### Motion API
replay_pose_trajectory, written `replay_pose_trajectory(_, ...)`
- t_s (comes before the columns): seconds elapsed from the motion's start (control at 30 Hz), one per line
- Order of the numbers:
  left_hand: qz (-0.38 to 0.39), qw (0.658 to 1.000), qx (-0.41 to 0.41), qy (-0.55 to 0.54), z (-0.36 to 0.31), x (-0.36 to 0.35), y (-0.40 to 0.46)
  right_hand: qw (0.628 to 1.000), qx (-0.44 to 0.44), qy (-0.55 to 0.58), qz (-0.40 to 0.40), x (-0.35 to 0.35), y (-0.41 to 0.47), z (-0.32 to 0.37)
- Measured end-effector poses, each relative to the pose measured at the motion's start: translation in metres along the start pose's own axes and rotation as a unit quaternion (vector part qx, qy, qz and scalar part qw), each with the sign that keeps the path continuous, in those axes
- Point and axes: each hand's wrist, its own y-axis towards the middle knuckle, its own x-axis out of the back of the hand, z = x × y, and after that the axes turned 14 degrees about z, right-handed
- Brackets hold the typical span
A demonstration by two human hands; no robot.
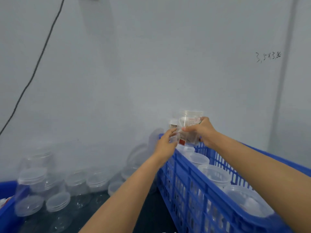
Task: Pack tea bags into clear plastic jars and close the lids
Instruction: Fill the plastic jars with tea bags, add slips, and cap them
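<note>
A clear plastic jar [189, 125] with tea bags inside and a lid on top is held above the far end of the blue crate [188, 185]. My right hand [202, 132] grips the jar from the right, fingers curled round its side. On the jar's left side, the fingertips of my left hand [165, 143] touch it. Inside the crate stand several closed jars [217, 175] in a row.
Several empty clear jars [55, 187] without lids lie and stand on the dark table at the left, against the grey wall. A blue bin corner [6, 207] shows at the bottom left. A black cable [38, 59] hangs down the wall.
</note>
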Motion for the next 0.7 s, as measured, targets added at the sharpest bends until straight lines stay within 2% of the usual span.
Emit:
replay_pose_trajectory(0.2,0.024,1.000,0.020,0.006,0.024,-0.006,0.011,0.998,-0.055,-0.018,0.013,0.004,0.017,-0.025)
replay_pose_trajectory(0.6,0.012,0.999,0.027,0.039,0.042,-0.008,0.016,0.994,-0.084,0.015,0.063,-0.002,0.029,-0.033)
replay_pose_trajectory(0.7,0.006,0.999,0.034,0.034,0.045,-0.010,0.016,0.995,-0.089,0.019,0.051,0.001,0.029,-0.031)
